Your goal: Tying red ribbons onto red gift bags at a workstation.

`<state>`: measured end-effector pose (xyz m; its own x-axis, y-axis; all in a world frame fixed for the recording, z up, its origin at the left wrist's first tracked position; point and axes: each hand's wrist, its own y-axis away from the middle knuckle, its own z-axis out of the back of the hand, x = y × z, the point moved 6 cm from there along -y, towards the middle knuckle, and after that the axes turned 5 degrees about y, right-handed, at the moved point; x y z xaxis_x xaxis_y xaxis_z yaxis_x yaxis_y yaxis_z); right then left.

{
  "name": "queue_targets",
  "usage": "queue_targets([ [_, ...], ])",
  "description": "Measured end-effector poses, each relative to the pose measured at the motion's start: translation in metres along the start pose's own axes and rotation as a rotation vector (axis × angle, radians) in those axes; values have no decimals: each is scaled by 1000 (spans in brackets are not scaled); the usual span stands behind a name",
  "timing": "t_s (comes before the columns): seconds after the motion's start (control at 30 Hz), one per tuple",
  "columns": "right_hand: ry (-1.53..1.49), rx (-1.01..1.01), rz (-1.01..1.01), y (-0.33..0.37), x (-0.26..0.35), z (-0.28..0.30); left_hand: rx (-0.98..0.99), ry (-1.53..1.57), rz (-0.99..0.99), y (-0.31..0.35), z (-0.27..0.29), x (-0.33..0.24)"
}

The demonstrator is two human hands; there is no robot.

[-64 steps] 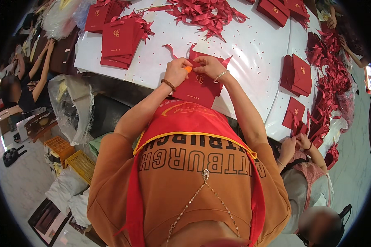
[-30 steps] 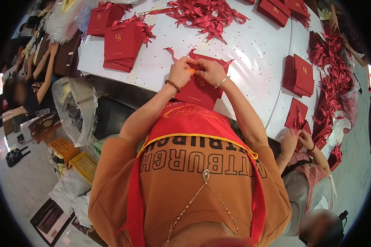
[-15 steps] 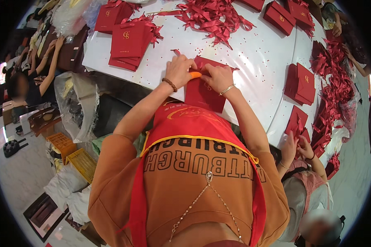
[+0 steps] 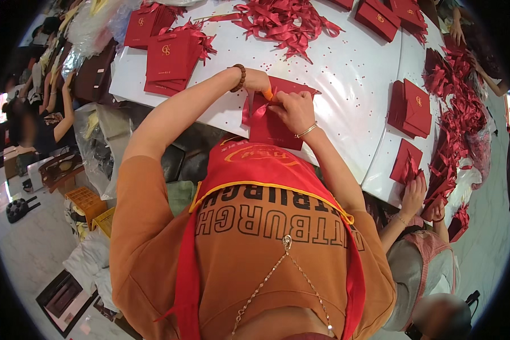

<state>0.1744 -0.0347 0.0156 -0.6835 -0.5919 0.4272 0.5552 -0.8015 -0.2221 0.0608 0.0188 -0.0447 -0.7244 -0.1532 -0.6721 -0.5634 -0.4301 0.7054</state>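
A red paper bag (image 4: 277, 133) lies flat at the table's near edge, in front of my apron. My left hand (image 4: 258, 81) reaches over its upper part with the fingers bent down and closed; an orange cover sits on one finger. What those fingertips hold is hidden. Close beside it, my right hand (image 4: 298, 111) pinches a shiny red ribbon (image 4: 259, 111) against the bag. A length of ribbon hangs by the bag's left edge.
A stack of red bags (image 4: 167, 59) stands to the left, and a heap of red ribbons (image 4: 289, 22) lies at the back. More bags (image 4: 416, 110) sit to the right. Beside me, a co-worker's hand (image 4: 415, 195) handles a ribboned bag. Small red dots scatter the white table (image 4: 345, 107).
My left hand has turned, its wrist swinging up and its fingers now pointing down at the bag. A ribbon now shows beside the bag's left edge. The co-worker's hands have moved slightly apart.
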Motion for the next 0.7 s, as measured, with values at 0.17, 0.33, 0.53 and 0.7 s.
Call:
queue_targets([
  [0.17, -5, -23, 42, -2, 6, 2, 126, -254, -387, -7, 0, -9],
  [0.33, -58, 15, 14, -1, -3, -6, -127, -159, -30, 0, 4, -19],
  [0.53, -184, 104, -17, -6, 0, -1, -302, 429, -270, 3, 14, -11],
  [0.7, -323, 155, -282, -4, -31, -24, -961, 182, -122, 47, 65, 20],
])
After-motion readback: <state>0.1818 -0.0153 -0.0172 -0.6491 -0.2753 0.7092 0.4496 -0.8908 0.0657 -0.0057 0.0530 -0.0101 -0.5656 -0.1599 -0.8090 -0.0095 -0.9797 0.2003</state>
